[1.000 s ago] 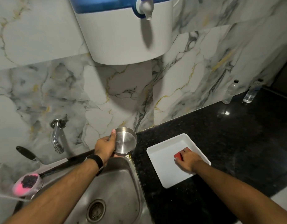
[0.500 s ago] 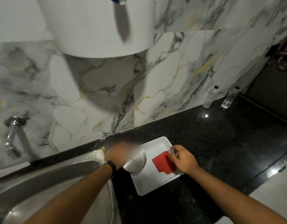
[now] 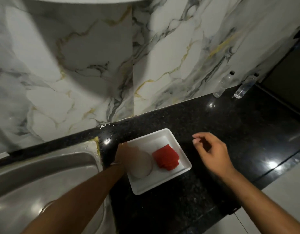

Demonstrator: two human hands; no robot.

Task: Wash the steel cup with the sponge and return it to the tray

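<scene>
The black bench (image 3: 188, 125) carries a white tray (image 3: 162, 183) just beside the steel sink (image 3: 44, 174). In the tray the steel cup (image 3: 141, 164) sits blurred, close beside the red sponge (image 3: 166, 157). The left hand (image 3: 124, 154) is at the cup's far-left side — its fingers are too smeared to tell whether they grip it. The right hand (image 3: 211, 152) hangs over bare bench, fingers loosely curled around nothing. This looks like the return step; next the left hand need only let go cleanly — the cup left standing steady.

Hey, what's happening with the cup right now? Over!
Left hand on steel cup, setting it in white tray. Right hand open, empty, above counter. Red sponge beside cup. Nothing blocking.
</scene>
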